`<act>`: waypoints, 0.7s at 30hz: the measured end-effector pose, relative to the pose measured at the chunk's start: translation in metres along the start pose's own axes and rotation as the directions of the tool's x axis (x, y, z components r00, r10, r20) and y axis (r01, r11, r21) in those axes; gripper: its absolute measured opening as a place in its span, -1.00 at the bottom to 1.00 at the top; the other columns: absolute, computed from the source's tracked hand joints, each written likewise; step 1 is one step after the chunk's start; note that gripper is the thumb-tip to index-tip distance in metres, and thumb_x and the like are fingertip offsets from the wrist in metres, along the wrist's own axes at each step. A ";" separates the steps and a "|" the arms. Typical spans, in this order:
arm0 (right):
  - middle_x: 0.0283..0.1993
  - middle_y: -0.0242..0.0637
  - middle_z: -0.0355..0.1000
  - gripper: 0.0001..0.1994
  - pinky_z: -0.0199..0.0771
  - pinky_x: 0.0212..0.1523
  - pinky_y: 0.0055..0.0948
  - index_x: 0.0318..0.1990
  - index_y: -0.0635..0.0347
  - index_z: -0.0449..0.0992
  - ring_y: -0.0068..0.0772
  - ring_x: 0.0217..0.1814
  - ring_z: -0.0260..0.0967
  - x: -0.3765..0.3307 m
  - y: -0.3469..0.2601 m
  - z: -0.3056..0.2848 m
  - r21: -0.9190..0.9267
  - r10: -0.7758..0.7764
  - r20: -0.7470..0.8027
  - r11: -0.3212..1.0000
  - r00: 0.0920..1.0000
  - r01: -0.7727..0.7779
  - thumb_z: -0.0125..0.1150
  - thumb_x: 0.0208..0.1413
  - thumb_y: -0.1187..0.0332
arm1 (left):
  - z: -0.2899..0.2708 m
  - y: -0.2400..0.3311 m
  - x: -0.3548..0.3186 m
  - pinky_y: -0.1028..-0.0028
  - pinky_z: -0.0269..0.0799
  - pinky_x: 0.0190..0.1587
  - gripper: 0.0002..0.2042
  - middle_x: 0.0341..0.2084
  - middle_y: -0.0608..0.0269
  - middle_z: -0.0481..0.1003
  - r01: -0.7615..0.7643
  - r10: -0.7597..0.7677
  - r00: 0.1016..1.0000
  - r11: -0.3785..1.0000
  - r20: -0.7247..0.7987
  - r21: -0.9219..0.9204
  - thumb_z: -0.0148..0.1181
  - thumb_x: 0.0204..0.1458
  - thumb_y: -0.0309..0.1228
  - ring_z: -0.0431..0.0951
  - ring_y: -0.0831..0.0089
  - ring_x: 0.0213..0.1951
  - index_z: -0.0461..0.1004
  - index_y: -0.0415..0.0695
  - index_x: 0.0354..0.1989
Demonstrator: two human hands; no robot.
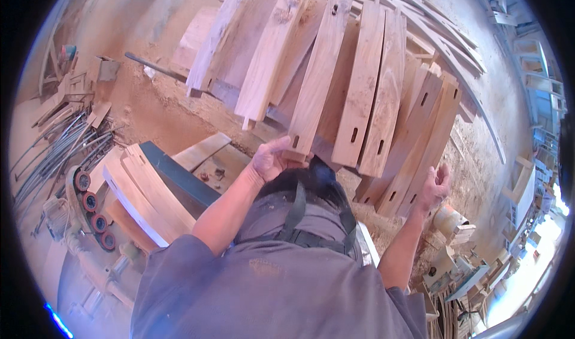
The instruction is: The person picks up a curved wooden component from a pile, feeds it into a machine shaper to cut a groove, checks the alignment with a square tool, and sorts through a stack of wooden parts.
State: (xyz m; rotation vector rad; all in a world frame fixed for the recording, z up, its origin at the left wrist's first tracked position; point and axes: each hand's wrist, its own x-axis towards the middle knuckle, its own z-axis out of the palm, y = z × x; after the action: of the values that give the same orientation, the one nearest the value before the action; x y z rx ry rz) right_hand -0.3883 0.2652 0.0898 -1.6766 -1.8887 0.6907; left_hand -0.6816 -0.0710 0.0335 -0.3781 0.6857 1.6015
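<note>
At the far left a heap of thin metal rods (57, 150) lies on the dusty floor, and just below it a machine with a row of red-centred rollers (93, 210) stands beside a stack of pale curved boards (141, 192) that rests against a dark grey-green machine table (179, 177). Moving toward the middle, the left hand (269, 158) reaches up from the grey sleeve and closes on the lower end of a long light wooden plank (317, 81), thumb on the near face and fingers wrapped behind its bottom edge, just beside a small dark slot cut near that end. This plank leans steeply among a fan of similar slotted planks (365, 93) that stand side by side, their lower ends close to the person's head and their upper ends spreading away toward the top of the view. Further right, a second group of narrower slotted boards (419, 147) leans behind the first. The right hand (434, 189) is raised beside the lower ends of these boards, fingers loosely curled and spread, gripping nothing; whether it touches the nearest board cannot be told. The two hands are well apart. At the far right, sawdust covers the floor (479, 147) and pale wooden frames (524, 189) stand near the edge.
</note>
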 end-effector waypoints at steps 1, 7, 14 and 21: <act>0.22 0.00 0.50 -0.55 0.54 0.16 -0.30 0.25 0.37 0.48 -0.21 0.17 0.51 -0.011 -0.005 -0.003 0.026 -0.007 0.010 1.000 1.000 0.007 0.32 0.21 0.50 | -0.003 -0.004 -0.002 -0.06 0.52 0.21 -0.39 0.15 -0.16 0.52 -0.016 0.016 1.000 1.000 0.014 -0.012 0.19 0.24 -0.12 0.54 -0.14 0.20 0.31 -0.24 0.36; 0.14 -0.05 0.53 -0.57 0.52 0.20 -0.30 0.22 0.36 0.51 -0.22 0.17 0.51 -0.062 -0.052 -0.003 0.010 -0.085 0.045 0.996 0.995 0.085 0.32 0.19 0.54 | 0.007 -0.017 -0.019 0.01 0.53 0.17 -0.43 0.15 -0.05 0.50 -0.091 0.091 0.996 0.996 -0.002 -0.008 0.23 0.27 -0.25 0.56 -0.01 0.15 0.26 -0.13 0.40; 0.19 -0.11 0.51 -0.58 0.47 0.25 -0.39 0.25 0.39 0.47 -0.33 0.20 0.47 -0.108 -0.059 0.002 0.062 -0.125 0.149 0.991 0.981 0.117 0.28 0.23 0.58 | 0.035 -0.068 -0.029 0.10 0.42 0.22 -0.46 0.15 0.03 0.46 0.199 -0.179 0.977 0.962 -0.116 0.188 0.23 0.30 -0.15 0.50 0.14 0.17 0.25 -0.09 0.35; 0.09 -0.17 0.49 -0.60 0.47 0.18 -0.36 0.14 0.34 0.53 -0.33 0.12 0.45 -0.142 -0.083 0.003 0.132 -0.186 0.240 0.979 0.953 0.158 0.33 0.12 0.58 | 0.073 -0.078 0.034 0.30 0.39 0.12 -0.58 -0.02 0.33 0.58 -0.036 0.042 0.999 0.984 -0.029 0.175 0.23 0.31 -0.12 0.53 0.47 0.01 0.44 -0.06 0.22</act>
State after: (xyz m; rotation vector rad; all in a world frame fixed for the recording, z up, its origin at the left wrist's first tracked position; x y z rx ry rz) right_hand -0.4364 0.1149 0.1375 -1.3882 -2.0976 0.9554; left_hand -0.6001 0.0039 0.0521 -0.2637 0.8559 1.5615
